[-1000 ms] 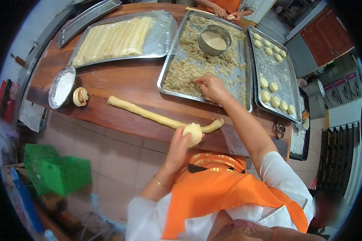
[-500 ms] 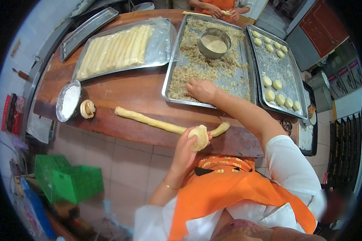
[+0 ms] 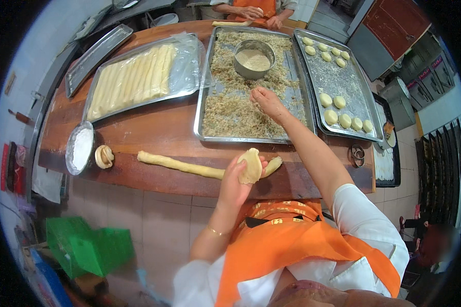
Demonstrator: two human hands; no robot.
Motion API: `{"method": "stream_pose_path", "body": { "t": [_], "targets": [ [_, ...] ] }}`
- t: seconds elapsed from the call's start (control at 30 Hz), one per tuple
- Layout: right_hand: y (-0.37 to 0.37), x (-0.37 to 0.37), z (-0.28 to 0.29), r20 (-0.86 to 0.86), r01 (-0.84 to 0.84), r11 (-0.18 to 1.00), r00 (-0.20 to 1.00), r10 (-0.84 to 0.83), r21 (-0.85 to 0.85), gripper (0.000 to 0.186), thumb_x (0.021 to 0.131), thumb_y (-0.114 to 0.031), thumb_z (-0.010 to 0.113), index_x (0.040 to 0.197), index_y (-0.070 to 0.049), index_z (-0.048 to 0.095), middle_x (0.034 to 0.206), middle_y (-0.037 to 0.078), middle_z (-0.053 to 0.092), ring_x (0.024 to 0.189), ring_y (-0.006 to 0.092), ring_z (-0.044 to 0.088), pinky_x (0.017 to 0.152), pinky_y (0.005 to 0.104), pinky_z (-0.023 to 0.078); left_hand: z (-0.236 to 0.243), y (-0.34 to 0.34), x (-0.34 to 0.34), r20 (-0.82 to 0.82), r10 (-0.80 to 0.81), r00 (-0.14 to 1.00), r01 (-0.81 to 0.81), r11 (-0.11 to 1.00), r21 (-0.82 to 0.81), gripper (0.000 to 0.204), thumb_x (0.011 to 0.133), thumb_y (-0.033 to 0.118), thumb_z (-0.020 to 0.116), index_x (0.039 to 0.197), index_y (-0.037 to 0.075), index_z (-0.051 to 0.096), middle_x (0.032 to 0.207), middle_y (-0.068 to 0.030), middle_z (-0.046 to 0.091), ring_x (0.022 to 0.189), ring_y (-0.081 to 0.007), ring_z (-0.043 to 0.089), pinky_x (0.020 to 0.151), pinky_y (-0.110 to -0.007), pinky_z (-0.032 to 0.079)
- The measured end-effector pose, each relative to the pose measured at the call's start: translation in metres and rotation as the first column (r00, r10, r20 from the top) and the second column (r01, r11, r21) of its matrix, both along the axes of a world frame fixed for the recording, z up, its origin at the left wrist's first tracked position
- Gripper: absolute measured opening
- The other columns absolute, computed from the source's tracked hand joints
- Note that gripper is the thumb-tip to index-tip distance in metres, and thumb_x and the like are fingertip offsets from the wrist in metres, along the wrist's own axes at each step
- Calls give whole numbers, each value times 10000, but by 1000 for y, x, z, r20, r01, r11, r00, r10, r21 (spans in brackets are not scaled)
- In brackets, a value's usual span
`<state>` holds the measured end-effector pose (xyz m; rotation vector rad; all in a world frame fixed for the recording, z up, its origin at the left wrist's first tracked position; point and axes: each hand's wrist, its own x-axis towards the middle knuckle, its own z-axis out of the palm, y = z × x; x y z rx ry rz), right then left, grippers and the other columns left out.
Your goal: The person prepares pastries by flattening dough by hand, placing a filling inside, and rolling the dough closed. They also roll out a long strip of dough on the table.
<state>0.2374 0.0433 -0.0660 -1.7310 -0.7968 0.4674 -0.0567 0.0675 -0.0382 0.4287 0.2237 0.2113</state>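
While your left hand point(image 3: 235, 181) cups a flat dough disc point(image 3: 251, 165) at frame centre, above the dough rope point(image 3: 182, 165), your right hand point(image 3: 267, 102) pinches crumb filling in the middle tray point(image 3: 206, 110), near the bowl point(image 3: 253, 59).

Table point(image 3: 153, 128): dark wood, smooth, slight sheen. Middle tray point(image 3: 204, 102): dull metal, holding coarse crumbly filling point(image 3: 230, 110). Dough disc point(image 3: 251, 166): pale, soft, matt. Dough rope point(image 3: 182, 165): smooth, matt. Round tin point(image 3: 253, 57): shiny metal.

No packages, labels, signs or screens visible.
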Motion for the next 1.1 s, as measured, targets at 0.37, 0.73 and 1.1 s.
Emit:
{"method": "stream_pose_path", "body": {
  "t": [0.37, 0.73, 1.1],
  "targets": [
    [-4, -11, -2, 118, -1, 995, 993, -11, 97, 450, 1021, -411, 514, 859, -7, 631, 775, 71, 619, 754, 164, 549, 732, 334, 463, 9, 9, 25, 22, 5, 1000, -3, 995, -96, 406, 995, 172, 550, 1353, -12, 499, 1249, -216, 628, 1156, -339, 634, 955, -442, 558],
    [-17, -1, -5, -126, 82, 996, 988, -84, -18, 459, 1021, -471, 527, 893, -40, 618, 841, 7, 576, 766, 160, 485, 711, 335, 439, -7, 7, 31, -14, 14, 1000, -16, 987, -161, 384, 988, 160, 550, 1319, -34, 531, 1235, -223, 635, 1134, -340, 644, 944, -448, 564],
    [-21, -3, 13, -884, 432, 811, 419, 207, 395, 397, 1029, -506, 521, 990, -118, 591, 870, 19, 606, 595, 103, 503, 482, 217, 383, -1, 15, 60, -129, 86, 988, -81, 996, 42, 317, 976, 118, 649, 1261, -2, 583, 1179, -152, 674, 1103, -274, 664, 951, -398, 570]
  ]
}}
